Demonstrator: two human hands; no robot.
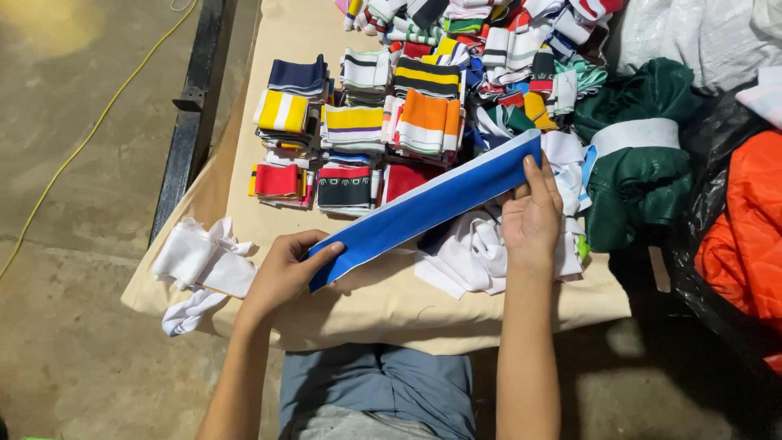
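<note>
A blue strip (428,208) of cloth with a thin white edge was stretched slantwise over the table (383,301), its low end near the person and its high end farther off to the right. The left hand (285,273) gripped the low end, thumb on top and the other fingers curled under, clamped on the cloth. The right hand (531,216) held the high end, fingers together and laid flat along the back of the strip, the thumb hidden behind it, so the pinch itself could not be seen.

Under the right half of the strip lay a heap of white pieces (476,253), touching the right hand. Just left of the left hand, at the table's edge, sat a loose white bundle (199,261), part of it hanging over the side.

Beyond the strip stood stacks of folded striped bands (358,122) in rows: navy, yellow and white, red, orange, black and yellow. Farther back they ran into a jumbled pile (505,41) of mixed colours.

To the right lay a green roll (639,171) of fabric wrapped by a white band, and beside it an orange fabric (745,236) in a black bag. A tan sheet covered the table. A yellow cable (81,147) ran across the concrete floor at left, past a black metal bar (191,106).
</note>
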